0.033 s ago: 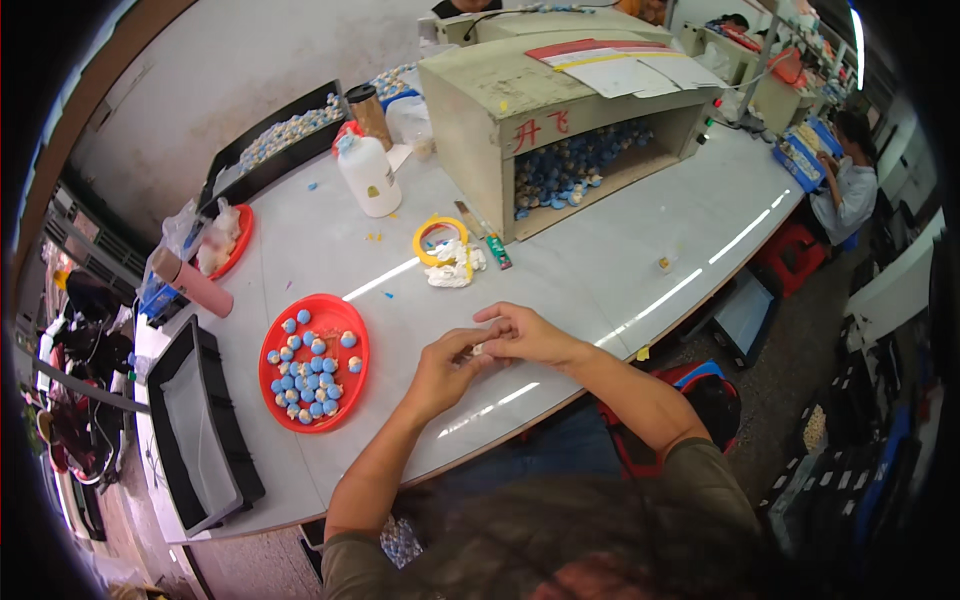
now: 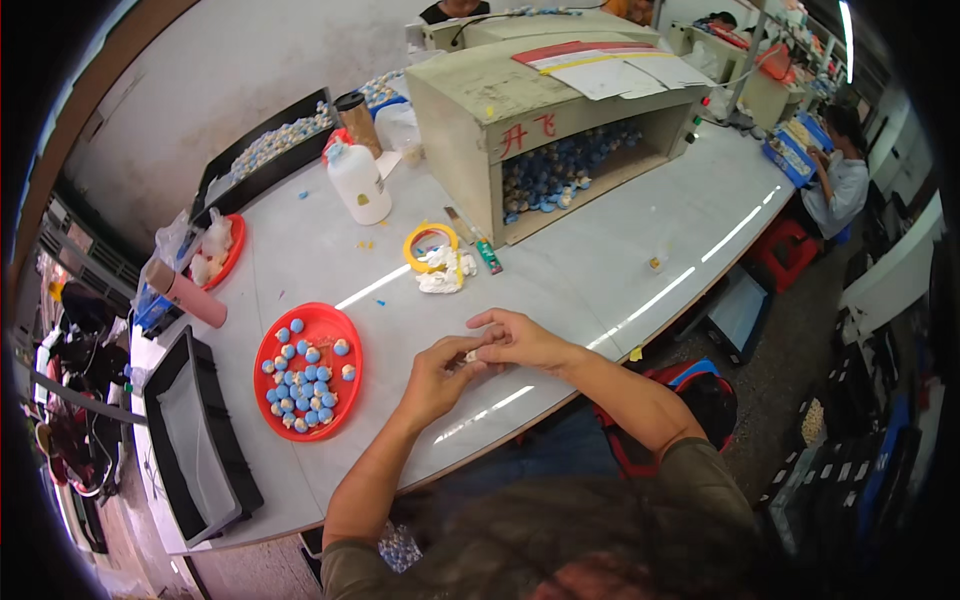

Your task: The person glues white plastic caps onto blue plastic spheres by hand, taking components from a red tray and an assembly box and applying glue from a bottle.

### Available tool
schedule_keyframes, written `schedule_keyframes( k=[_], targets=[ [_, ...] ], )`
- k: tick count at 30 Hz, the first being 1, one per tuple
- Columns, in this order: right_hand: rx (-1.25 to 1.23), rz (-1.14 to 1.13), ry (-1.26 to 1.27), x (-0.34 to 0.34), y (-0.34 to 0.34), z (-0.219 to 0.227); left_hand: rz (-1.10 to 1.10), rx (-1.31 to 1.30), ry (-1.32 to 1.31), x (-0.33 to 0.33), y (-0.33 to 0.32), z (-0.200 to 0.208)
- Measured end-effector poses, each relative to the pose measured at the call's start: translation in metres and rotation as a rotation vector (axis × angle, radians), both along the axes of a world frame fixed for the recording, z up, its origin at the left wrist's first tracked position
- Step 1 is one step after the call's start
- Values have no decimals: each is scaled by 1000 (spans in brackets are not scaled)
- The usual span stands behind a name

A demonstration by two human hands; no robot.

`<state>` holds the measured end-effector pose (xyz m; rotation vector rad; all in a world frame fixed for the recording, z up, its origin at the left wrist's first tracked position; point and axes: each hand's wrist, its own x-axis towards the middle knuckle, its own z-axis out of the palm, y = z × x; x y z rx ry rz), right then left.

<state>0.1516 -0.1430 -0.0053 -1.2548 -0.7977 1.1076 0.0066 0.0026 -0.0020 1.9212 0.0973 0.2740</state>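
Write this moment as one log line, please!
left hand: holds pale piece | right hand: holds same piece | red plate: holds balls

Stretches out as a long pale grey table [image 2: 590, 265], gleaming with streaks of reflected light. Carries, at the left, a black tray [image 2: 228, 425] and a pink bottle [image 2: 195, 299], with a round red plate [image 2: 328, 322] to the right of the tray. Bears, toward the middle, a roll of yellow tape [image 2: 408, 250] against a crumpled white lump [image 2: 438, 282], just beside a green-handled cutter [image 2: 489, 258]. Supports, farther back, a white bottle [image 2: 356, 182] and a big beige open-fronted box [image 2: 450, 140].
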Motion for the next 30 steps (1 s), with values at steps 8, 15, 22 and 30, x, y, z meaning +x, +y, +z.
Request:
schedule_keyframes(
  k=[8,15,22,30],
  targets=[
    [50,-1088,-485,38,-98,-28,202,-657,285,-4,14,-4],
    [-577,-1532,-1208,123,-165,-32,212,-741,258,-1,10,-7],
    [-562,-1375,-1166,152,-145,-49,204,-834,339,-6,14,-5],
    [46,-641,-232,26,-41,-8,205,-816,392,-11,16,-8]
  ],
)
